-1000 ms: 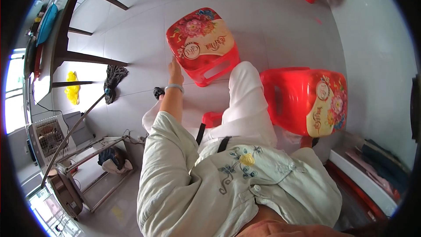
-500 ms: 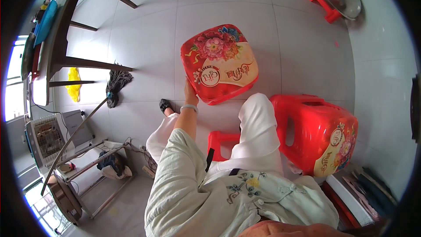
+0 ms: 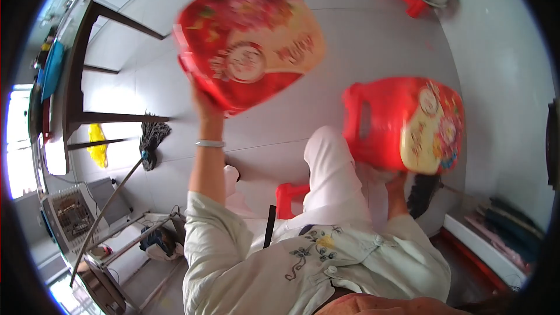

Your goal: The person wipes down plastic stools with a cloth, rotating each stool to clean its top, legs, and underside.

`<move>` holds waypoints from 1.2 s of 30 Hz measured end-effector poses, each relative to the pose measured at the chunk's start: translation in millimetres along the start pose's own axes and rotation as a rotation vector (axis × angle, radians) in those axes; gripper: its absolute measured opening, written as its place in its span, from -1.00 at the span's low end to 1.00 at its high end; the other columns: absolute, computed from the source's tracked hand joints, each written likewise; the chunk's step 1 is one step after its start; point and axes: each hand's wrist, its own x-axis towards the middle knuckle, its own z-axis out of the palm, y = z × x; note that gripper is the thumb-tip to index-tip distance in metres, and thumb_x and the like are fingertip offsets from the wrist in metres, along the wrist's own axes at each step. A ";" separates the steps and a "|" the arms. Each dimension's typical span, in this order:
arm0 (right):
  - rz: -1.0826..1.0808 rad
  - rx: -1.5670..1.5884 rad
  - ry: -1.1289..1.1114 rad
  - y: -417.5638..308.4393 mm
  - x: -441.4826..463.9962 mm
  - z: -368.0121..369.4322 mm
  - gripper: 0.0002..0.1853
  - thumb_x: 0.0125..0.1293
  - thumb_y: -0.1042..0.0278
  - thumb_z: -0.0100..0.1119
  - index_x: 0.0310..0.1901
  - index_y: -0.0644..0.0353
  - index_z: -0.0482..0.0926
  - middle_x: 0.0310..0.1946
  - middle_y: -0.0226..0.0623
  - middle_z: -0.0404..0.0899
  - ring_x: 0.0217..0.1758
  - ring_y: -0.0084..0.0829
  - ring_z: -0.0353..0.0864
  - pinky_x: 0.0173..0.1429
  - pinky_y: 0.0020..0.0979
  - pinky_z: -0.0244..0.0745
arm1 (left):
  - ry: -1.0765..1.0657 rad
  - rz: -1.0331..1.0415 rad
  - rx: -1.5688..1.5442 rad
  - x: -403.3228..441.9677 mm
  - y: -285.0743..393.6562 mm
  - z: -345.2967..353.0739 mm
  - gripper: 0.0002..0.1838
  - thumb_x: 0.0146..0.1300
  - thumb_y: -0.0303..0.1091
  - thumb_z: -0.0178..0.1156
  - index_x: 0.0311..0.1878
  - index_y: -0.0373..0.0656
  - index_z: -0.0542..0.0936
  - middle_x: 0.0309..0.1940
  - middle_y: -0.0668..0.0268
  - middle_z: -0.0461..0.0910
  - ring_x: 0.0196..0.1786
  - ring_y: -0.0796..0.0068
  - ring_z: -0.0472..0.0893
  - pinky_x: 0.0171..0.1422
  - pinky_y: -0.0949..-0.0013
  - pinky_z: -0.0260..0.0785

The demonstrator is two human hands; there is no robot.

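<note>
One stool (image 3: 251, 44) in left hand (image 3: 206, 105), right hand (image 3: 396, 183) perhaps on another (image 3: 402, 123).

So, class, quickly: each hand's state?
Left hand: holding a floral-topped red plastic stool.
Right hand: at the edge of the other floral-topped stool; whether gripping cannot be told.

A pale shirt (image 3: 245, 271) (yellow flower (image 3: 326, 242) embroidered) tops white trousers (image 3: 329, 166).

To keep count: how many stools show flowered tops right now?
2: one flowered stool at the left hand, another flowered stool at the right hand; others may be hidden.
</note>
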 end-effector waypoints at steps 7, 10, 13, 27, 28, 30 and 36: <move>-0.048 0.013 0.191 58.7 68.4 168.4 -0.04 0.28 -0.59 -0.33 0.45 0.07 0.11 0.37 -0.20 0.30 0.36 -0.11 0.36 0.38 0.01 0.31 | -0.244 0.106 0.053 -15.3 86.7 122.2 -0.53 0.42 -0.18 -0.01 0.30 -0.21 0.33 0.25 0.07 0.43 0.25 0.13 0.48 0.25 0.03 0.47; 0.003 0.093 0.170 89.0 72.5 231.3 0.03 0.17 -0.70 -0.33 0.42 0.05 0.19 0.39 -0.24 0.28 0.35 -0.10 0.36 0.39 0.07 0.26 | -0.271 0.137 0.114 -20.2 89.5 165.9 -0.51 0.37 -0.20 0.04 0.29 -0.21 0.33 0.24 0.07 0.43 0.24 0.12 0.48 0.26 0.03 0.46; 0.118 0.239 0.007 138.3 97.7 232.3 0.03 0.14 -0.70 -0.25 0.38 0.07 0.24 0.31 -0.19 0.38 0.28 -0.06 0.44 0.37 0.06 0.31 | -0.374 0.140 0.118 -10.3 95.7 187.7 -0.51 0.37 -0.19 0.05 0.27 -0.24 0.36 0.21 0.09 0.45 0.22 0.14 0.49 0.25 0.04 0.47; -0.486 -0.444 0.520 -55.0 69.7 128.7 -0.72 0.30 0.28 0.18 -0.05 0.26 0.58 -0.21 -0.34 0.61 -0.17 -0.47 0.57 -0.04 -0.38 0.49 | -0.360 0.259 -0.041 49.7 72.3 191.1 -0.54 0.39 -0.15 -0.04 0.28 -0.14 0.36 0.19 0.18 0.47 0.23 0.22 0.47 0.33 0.07 0.40; -0.543 -0.438 0.476 -74.9 82.5 142.6 -0.70 0.31 0.26 0.19 -0.03 0.28 0.56 -0.17 -0.33 0.60 -0.12 -0.47 0.57 0.00 -0.37 0.49 | -0.310 0.262 -0.094 55.4 65.0 192.2 -0.54 0.40 -0.12 -0.05 0.27 -0.12 0.38 0.19 0.21 0.47 0.24 0.24 0.47 0.35 0.09 0.38; -0.485 -0.517 0.362 -101.5 115.6 171.1 -0.60 0.38 0.12 0.12 0.09 0.26 0.55 -0.02 -0.31 0.60 0.01 -0.44 0.56 0.11 -0.38 0.46 | -0.285 0.291 0.028 52.1 35.1 191.5 -0.54 0.44 -0.02 -0.12 0.23 -0.09 0.42 0.13 0.26 0.50 0.22 0.32 0.46 0.33 0.13 0.36; -0.230 -0.355 -0.057 -116.2 162.2 224.7 -0.30 0.40 -0.27 -0.05 0.24 0.26 0.49 0.08 -0.24 0.59 0.08 -0.42 0.55 0.14 -0.37 0.43 | -0.355 0.136 0.017 45.0 -17.0 166.0 -0.44 0.48 0.05 -0.17 0.37 -0.11 0.30 0.32 0.19 0.37 0.31 0.21 0.39 0.40 0.06 0.29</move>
